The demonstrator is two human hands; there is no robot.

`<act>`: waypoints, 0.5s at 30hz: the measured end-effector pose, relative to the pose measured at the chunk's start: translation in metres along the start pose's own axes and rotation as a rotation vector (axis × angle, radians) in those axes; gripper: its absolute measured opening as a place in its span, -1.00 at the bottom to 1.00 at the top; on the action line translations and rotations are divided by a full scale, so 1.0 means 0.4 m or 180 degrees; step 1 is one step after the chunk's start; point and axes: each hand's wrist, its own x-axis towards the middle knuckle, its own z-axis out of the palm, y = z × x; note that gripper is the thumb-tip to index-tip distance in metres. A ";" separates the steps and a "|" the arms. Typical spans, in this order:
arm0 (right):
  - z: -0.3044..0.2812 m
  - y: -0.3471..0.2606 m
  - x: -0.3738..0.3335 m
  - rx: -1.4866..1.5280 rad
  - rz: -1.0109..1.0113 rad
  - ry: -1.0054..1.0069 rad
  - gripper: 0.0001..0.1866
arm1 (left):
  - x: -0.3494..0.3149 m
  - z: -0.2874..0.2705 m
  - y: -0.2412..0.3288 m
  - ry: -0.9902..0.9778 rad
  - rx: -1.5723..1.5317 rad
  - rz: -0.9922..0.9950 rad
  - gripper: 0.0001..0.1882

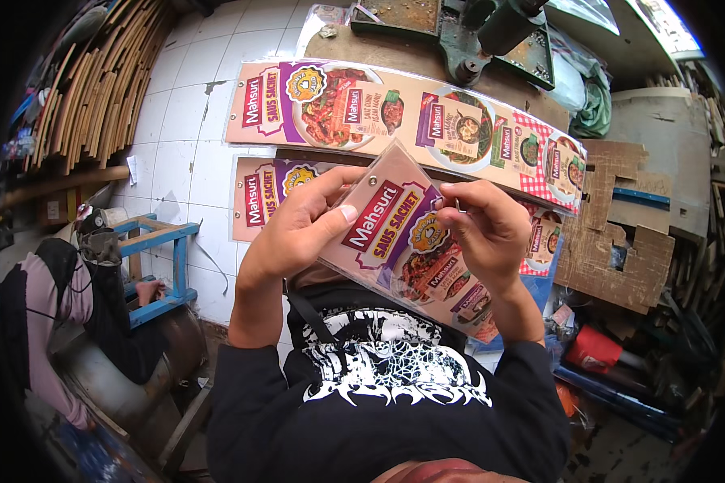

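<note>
A long printed cardboard sign (407,205), covered in clear plastic and showing food pictures, is held tilted before my chest. My left hand (298,229) grips its left edge, thumb on the printed face and fingers behind. Near its upper right edge, my right hand (491,237) is closed in a pinch; a small thin bit shows at the fingertips, too small to name. A metal eyelet (372,181) sits in the sign's upper corner. Behind it lies a similar printed sign (415,121), apparently on a stack. Another matching sign (250,193) lies nearer, partly hidden by my hands.
A dark green hand press (503,36) with metal trays (399,16) stands at the back of the table. Cut cardboard (612,266) lies to the right. Leftward are a blue wooden frame (181,266), a person's bare foot (149,291) and stacked boards (97,88).
</note>
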 end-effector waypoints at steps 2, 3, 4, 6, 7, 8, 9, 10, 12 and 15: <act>0.012 0.000 -0.005 0.0147 0.0160 0.0203 -0.70 | -0.001 0.015 0.012 0.0001 -0.0024 0.0121 -0.47; 0.021 -0.003 0.001 0.0151 0.0154 0.0222 -0.70 | -0.003 0.015 0.020 -0.0012 -0.0008 0.0119 -0.47; 0.028 -0.011 0.011 -0.0179 -0.0086 0.0250 -0.70 | -0.005 0.015 0.028 -0.0051 -0.0123 0.0079 -0.47; 0.035 -0.030 0.028 -0.0657 -0.0474 0.0264 -0.70 | -0.010 0.017 0.034 -0.0087 -0.0388 0.0012 -0.45; 0.036 -0.040 0.031 -0.0665 -0.0478 0.0253 -0.70 | -0.012 0.020 0.031 -0.0085 -0.0398 0.0022 -0.45; 0.037 -0.050 0.033 -0.0833 -0.0599 0.0229 -0.71 | -0.014 0.022 0.027 -0.0137 -0.0397 0.0096 -0.45; 0.039 -0.055 0.037 -0.1001 -0.0729 0.0209 -0.72 | -0.015 0.022 0.026 -0.0191 -0.0388 0.0177 -0.44; 0.042 -0.054 0.039 -0.1074 -0.0861 0.0250 -0.72 | -0.015 0.034 0.028 -0.0114 -0.0415 0.0274 -0.44; 0.045 -0.056 0.044 -0.1163 -0.1045 0.0256 -0.71 | -0.021 0.047 0.038 -0.0023 -0.0410 0.0150 -0.36; 0.048 -0.061 0.046 -0.1276 -0.1296 0.0200 -0.69 | -0.027 0.050 0.040 0.0005 -0.0521 0.0036 -0.30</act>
